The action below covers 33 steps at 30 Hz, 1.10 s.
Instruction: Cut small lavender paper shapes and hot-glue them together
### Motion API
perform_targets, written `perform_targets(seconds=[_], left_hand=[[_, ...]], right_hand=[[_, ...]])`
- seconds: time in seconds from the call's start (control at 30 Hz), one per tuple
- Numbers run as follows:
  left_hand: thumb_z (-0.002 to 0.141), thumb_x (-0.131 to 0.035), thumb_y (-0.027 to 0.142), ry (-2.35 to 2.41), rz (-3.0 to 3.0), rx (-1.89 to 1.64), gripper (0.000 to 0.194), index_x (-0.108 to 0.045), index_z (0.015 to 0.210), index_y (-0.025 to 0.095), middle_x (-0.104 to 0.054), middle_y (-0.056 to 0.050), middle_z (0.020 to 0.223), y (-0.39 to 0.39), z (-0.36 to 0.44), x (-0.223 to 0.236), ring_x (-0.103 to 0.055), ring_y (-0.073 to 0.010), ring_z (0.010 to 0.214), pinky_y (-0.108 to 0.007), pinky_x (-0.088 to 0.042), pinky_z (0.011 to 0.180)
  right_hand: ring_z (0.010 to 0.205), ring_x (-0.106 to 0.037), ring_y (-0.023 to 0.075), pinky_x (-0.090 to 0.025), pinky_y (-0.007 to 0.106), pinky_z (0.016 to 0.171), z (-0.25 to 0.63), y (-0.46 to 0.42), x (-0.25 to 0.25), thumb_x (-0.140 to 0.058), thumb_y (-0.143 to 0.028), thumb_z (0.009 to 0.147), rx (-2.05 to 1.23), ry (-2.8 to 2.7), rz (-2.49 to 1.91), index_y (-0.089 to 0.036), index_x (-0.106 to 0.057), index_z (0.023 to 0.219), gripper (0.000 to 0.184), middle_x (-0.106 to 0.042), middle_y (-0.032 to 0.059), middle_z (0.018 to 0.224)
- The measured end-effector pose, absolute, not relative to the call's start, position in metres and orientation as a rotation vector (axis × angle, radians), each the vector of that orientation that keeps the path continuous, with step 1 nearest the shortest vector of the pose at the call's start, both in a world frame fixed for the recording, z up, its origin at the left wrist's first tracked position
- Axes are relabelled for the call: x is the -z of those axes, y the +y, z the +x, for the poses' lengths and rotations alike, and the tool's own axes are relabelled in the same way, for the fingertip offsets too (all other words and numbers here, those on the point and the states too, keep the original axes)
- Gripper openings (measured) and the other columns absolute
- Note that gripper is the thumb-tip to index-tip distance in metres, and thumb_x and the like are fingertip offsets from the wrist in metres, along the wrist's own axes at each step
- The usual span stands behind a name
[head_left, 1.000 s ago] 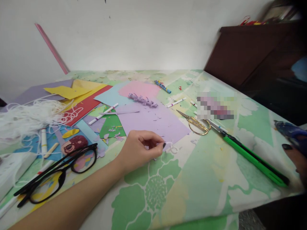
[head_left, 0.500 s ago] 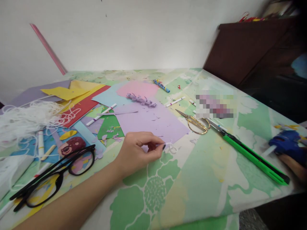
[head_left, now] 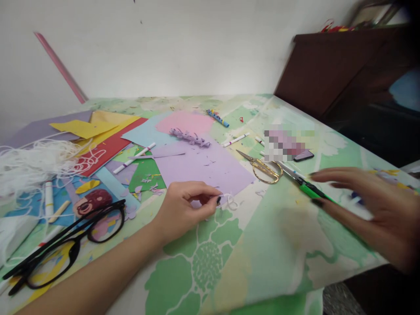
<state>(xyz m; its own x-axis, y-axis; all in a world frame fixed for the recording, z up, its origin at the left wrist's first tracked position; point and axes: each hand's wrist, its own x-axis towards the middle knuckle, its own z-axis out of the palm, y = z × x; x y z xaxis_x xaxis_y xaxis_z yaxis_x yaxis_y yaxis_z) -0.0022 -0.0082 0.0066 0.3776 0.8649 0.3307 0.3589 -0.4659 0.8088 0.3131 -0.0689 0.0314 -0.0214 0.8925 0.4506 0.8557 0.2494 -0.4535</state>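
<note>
String [head_left: 228,195] pinched by the left hand [head_left: 187,208] calls for a light, steady grip; the right hand [head_left: 382,214], fingers parted, hovers beside the green cutter [head_left: 307,190].

Looking like a room in a home, with a flowered green tablecloth [head_left: 229,262], a white wall [head_left: 183,48] at the far side and dark brown furniture [head_left: 311,65] at far right. Doubling as a craft corner, judging by the coloured paper sheets [head_left: 116,143], white string [head_left: 42,157] and eyeglasses [head_left: 75,250] lying left, and scissors [head_left: 257,162] lying right.
</note>
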Motion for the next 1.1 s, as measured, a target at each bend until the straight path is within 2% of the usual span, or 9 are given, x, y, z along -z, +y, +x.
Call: perform_targets(seconds=[0.07,0.17,0.3,0.47,1.1], left_hand=[[0.075,-0.061,0.011,1.046,2.011,-1.005,0.016,-0.075,0.078,0.016,-0.073,-0.003,0.066,-0.009,-0.003,-0.007,-0.062,-0.0110,0.056,-0.020,-0.047,0.054],[0.076,-0.061,0.012,1.049,1.989,-1.016,0.014,-0.075,0.078,0.015,-0.072,-0.003,0.066,-0.011,-0.003,-0.008,-0.062,-0.0111,0.056,-0.020,-0.047,0.053],[0.075,-0.061,0.013,1.081,1.894,-1.043,0.012,-0.073,0.075,0.014,-0.073,-0.005,0.068,-0.011,-0.003,-0.008,-0.064,-0.0125,0.059,-0.020,-0.050,0.056],[0.073,-0.063,0.014,1.101,1.827,-1.069,0.008,-0.071,0.072,0.014,-0.071,-0.003,0.065,-0.009,-0.002,-0.005,-0.063,-0.0113,0.057,-0.019,-0.050,0.055],[0.073,-0.063,0.010,1.052,1.604,-0.962,0.011,-0.068,0.066,0.017,-0.061,0.005,0.051,-0.010,0.003,-0.007,-0.053,-0.0067,0.045,-0.014,-0.040,0.042]], right_hand=[[0.105,-0.059,0.0208,-0.046,0.035,0.091,0.271,-0.052,-0.038,-0.063,-0.030,0.087,-0.258,-2.067,-1.371,-0.026,-0.061,0.112,0.025,-0.064,0.0057,0.115],[0.101,-0.061,0.0215,-0.048,0.036,0.086,0.216,-0.030,-0.039,-0.066,-0.025,0.083,-0.453,-2.187,-1.125,-0.024,-0.061,0.107,0.025,-0.067,0.0052,0.106],[0.084,-0.064,0.0162,-0.049,0.030,0.076,0.184,-0.010,-0.026,-0.068,-0.015,0.077,-0.778,-2.071,-1.111,-0.019,-0.065,0.089,0.014,-0.070,0.0020,0.089],[0.076,-0.062,0.0131,-0.048,0.026,0.071,0.184,-0.006,-0.007,-0.067,-0.018,0.079,-1.069,-1.806,-1.072,-0.018,-0.066,0.083,0.004,-0.068,0.0002,0.080],[0.074,-0.060,0.0135,-0.047,0.028,0.070,0.189,-0.006,0.001,-0.069,-0.019,0.079,-1.229,-1.705,-0.964,-0.017,-0.068,0.080,0.002,-0.067,0.0002,0.077]])
